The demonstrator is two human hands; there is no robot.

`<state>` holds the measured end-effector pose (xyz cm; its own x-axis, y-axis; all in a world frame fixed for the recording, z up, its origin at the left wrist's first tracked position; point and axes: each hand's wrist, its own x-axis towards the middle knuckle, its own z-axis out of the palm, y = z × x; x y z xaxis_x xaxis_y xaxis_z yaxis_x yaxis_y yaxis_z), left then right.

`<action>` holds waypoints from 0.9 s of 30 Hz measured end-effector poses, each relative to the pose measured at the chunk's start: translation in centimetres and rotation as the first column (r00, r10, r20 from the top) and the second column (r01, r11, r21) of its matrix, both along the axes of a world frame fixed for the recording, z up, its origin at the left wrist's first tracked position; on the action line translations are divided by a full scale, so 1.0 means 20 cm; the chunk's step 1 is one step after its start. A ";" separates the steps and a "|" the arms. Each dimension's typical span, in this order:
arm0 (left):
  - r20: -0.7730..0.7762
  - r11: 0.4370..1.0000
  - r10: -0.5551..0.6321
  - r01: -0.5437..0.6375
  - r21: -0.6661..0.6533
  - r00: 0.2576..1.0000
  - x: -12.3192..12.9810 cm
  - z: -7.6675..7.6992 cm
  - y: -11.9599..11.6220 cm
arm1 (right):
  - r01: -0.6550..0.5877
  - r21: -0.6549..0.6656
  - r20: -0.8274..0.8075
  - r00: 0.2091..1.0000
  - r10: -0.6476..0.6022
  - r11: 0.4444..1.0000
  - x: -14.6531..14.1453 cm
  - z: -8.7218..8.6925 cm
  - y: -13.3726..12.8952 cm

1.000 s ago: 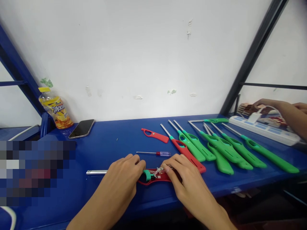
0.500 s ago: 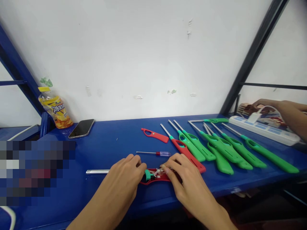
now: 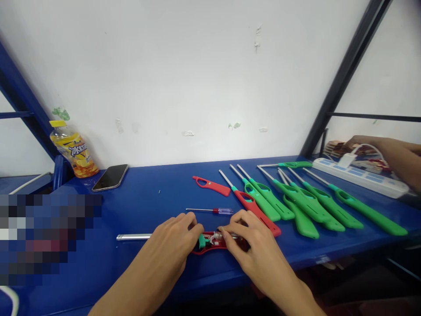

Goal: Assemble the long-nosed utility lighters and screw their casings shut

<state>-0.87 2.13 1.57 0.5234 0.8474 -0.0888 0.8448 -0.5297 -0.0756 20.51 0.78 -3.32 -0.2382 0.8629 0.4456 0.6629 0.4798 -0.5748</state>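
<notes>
Between my hands an opened red gas lighter (image 3: 205,251) lies on the blue table, its long silver tube (image 3: 133,237) pointing left. Its inside shows a green trigger (image 3: 201,241), thin wires and a small metal valve part (image 3: 217,236). My left hand (image 3: 179,235) is closed around the lighter at the base of the tube, fingertips by the trigger. My right hand (image 3: 248,237) pinches at the valve part, covering the handle's right end. Just behind lies a screwdriver (image 3: 225,211) with a clear handle, and further back a loose red half-shell (image 3: 212,185).
One closed red lighter (image 3: 258,210) and several green lighters (image 3: 302,202) lie to the right. Beyond them are a white power strip (image 3: 362,177) and another person's hand (image 3: 365,142). At the back left are a phone (image 3: 111,177) and a drink bottle (image 3: 74,151).
My right fingertips have shifted slightly at the valve part, and my left hand keeps its hold. The whole view has moved a little.
</notes>
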 end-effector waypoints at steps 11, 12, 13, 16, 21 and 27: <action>0.042 0.999 -0.050 0.050 0.009 0.998 -0.01 -0.01 0.00 | 0.013 0.012 0.004 1.000 -0.013 1.000 -0.01 0.01 0.00; 0.046 0.999 -0.037 0.037 0.004 0.998 -0.01 -0.01 0.01 | 0.014 0.008 0.005 1.000 -0.014 1.000 0.00 0.01 0.00; 0.054 1.000 -0.027 0.027 0.000 0.998 -0.01 -0.01 0.01 | 0.014 0.003 0.005 1.000 -0.014 1.000 0.00 0.00 0.00; 0.078 1.000 -0.015 0.015 -0.009 0.997 -0.01 -0.02 0.02 | 0.010 -0.014 -0.015 1.000 -0.011 1.000 0.00 0.00 0.00; 0.118 1.000 -0.021 0.022 -0.009 0.993 -0.02 -0.02 -0.01 | -0.004 -0.026 -0.061 0.998 0.003 1.000 0.00 -0.01 0.00; 0.294 0.994 -0.090 0.106 -0.040 0.951 -0.01 -0.01 -0.06 | -0.013 -0.021 -0.072 0.997 0.011 1.000 0.00 0.00 0.00</action>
<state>-1.16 0.88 1.33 0.6135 0.7889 0.0354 0.7695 -0.6072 0.1979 20.48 0.79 -3.39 -0.2167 0.8696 0.4436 0.6138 0.4747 -0.6308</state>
